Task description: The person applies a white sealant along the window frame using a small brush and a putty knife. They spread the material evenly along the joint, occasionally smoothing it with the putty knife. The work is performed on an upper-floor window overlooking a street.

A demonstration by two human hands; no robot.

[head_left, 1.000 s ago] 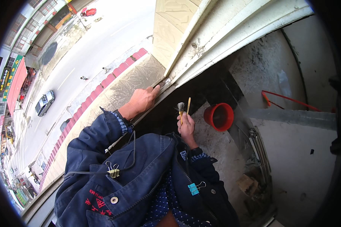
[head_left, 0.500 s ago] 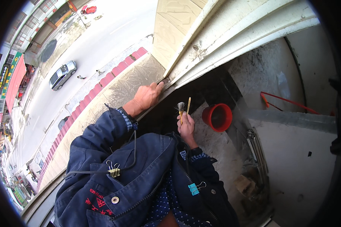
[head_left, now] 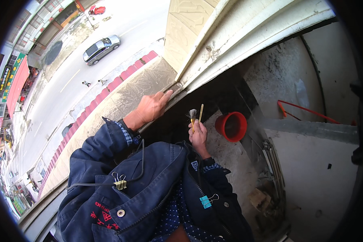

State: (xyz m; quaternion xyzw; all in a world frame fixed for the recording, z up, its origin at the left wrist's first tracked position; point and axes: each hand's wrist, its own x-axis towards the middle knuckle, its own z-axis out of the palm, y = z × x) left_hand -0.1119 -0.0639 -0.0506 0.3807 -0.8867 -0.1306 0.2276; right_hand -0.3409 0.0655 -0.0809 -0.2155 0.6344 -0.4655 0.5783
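Note:
My left hand (head_left: 150, 108) lies on the textured beige ledge (head_left: 127, 86), fingers stretched toward the corner where it meets the white frame (head_left: 230, 38). The fingertips are near a dark, dirty patch, and I make out nothing held. Lower and to the right, my right hand (head_left: 198, 137) grips a small brush (head_left: 192, 115) with dark, splayed bristles and a yellow handle. A thin yellow stick (head_left: 201, 111) rises beside the brush from the same grip; its kind is unclear. Both tools point up, away from my body.
A red bucket (head_left: 231, 126) stands on the floor right of my right hand. Beyond it are a red-orange bar (head_left: 308, 110), a grey ledge (head_left: 310, 131) and some thin rods (head_left: 273, 163). Left of the beige ledge, a street far below carries a grey car (head_left: 101, 49).
My left hand has drawn back slightly along the ledge, down and left from the corner. The right hand with its brush and stick stays put. The car below has moved up and right.

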